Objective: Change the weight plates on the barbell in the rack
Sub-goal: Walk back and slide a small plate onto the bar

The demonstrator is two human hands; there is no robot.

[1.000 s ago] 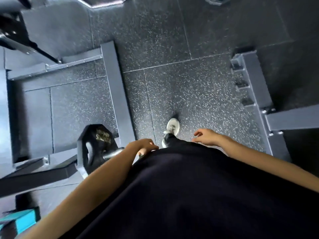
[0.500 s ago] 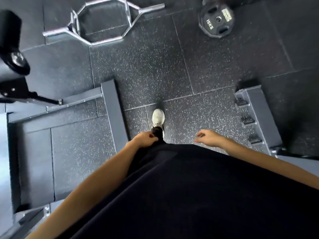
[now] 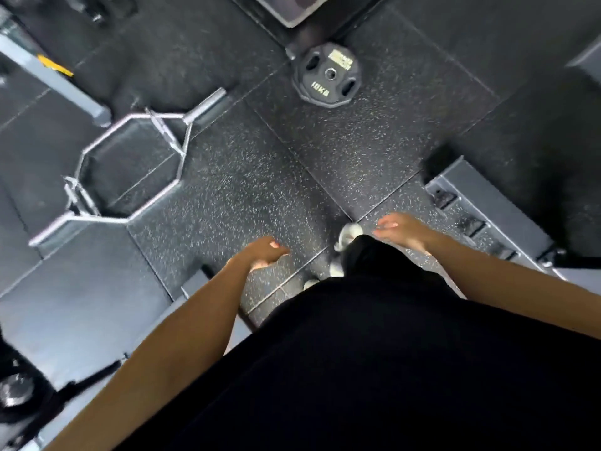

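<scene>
Both hands are hanging empty with fingers loosely curled: the left hand [image 3: 264,252] and the right hand [image 3: 401,232] either side of a white shoe [image 3: 348,234]. Farther off, a 10 kg weight plate [image 3: 327,74] is lying flat on the rubber floor [image 3: 234,177], right of the hex bar [image 3: 130,167].

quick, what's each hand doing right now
Left hand: open, fingers loosely curled, holding nothing.
Right hand: open, relaxed, holding nothing.
</scene>
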